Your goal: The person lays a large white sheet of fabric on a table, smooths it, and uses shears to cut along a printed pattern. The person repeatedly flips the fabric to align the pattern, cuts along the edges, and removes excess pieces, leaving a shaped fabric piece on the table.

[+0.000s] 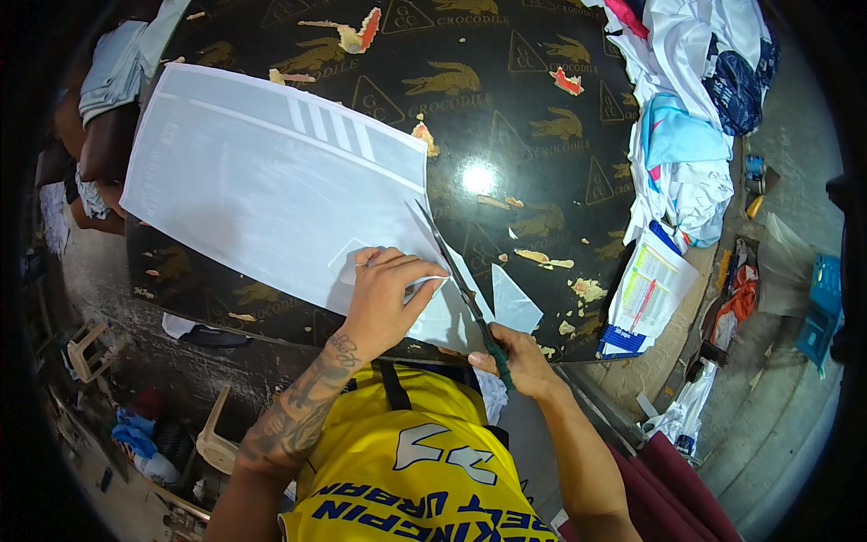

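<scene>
A large pale grey-white fabric piece [262,167] with white stripes lies flat over the left and middle of the dark table. My left hand [390,282] pinches a fold of this fabric near its lower right edge. In my right hand [515,359] is a pair of long dark scissors [463,294] with green-wrapped handles. Their blades point up and left, along the fabric's right edge, just right of my left fingertips. To the right of the scissors lies a small triangular scrap of the same pale fabric [515,300]. How far the blades are apart is hard to make out.
The dark printed table [542,108] has several peeled, chipped patches. White and blue garments [686,135] heap along its right side, with a printed paper sheet [643,294] below them. A plastic chair [217,434] stands at lower left, and blue plastic bins [824,303] at far right.
</scene>
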`<state>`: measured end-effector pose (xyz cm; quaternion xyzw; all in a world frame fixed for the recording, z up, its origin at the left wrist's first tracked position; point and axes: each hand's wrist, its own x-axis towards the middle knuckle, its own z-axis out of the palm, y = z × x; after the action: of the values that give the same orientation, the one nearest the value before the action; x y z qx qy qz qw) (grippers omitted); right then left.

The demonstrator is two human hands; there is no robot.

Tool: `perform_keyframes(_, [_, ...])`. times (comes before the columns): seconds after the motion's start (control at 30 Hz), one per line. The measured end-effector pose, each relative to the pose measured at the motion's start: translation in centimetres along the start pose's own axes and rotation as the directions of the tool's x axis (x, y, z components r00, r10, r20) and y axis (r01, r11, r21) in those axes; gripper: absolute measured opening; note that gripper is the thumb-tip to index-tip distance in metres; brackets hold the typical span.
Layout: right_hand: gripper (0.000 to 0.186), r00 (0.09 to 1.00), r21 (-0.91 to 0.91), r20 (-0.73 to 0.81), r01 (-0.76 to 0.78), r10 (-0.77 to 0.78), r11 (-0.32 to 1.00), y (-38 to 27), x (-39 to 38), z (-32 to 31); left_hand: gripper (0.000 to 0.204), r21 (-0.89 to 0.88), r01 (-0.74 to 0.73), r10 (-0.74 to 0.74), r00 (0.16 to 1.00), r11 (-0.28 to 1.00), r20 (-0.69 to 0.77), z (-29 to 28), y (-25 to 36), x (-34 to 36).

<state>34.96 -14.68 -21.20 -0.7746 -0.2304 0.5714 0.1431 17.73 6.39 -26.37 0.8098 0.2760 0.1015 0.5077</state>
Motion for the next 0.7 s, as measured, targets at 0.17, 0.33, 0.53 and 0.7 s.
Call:
perform_keyframes(0.17, [0.06,1.0,0.03,-0.018,0.007,-0.007,1.0,-0.4,0.5,0.5,0.013,0.027,-0.017,0.019,0.999,0.999,-0.045,1.0,0.1,0.3])
perform_keyframes(0.33, [0.059,0.998,0.045,-0.01,-0.055,0.056,0.997,-0.1,0.4,1.3,0.016,0.154,-0.048,0.058,0.996,0.987,-0.061,-0.9,0.3,0.6])
perform_keyframes(0.53, [0.059,1.0,0.074,0.005,-0.004,0.004,0.997,0.3,-0.1,0.8,0.03,0.484,-0.037,0.15,0.969,0.874,-0.197,-6.5,-3.4,8.0])
perform_keyframes(0.7, [0.049,0.999,0.061,0.009,0.032,-0.033,0.998,0.2,0.0,0.4,0.03,0.416,-0.162,0.242,0.959,0.895,-0.148,-6.9,-4.2,9.9])
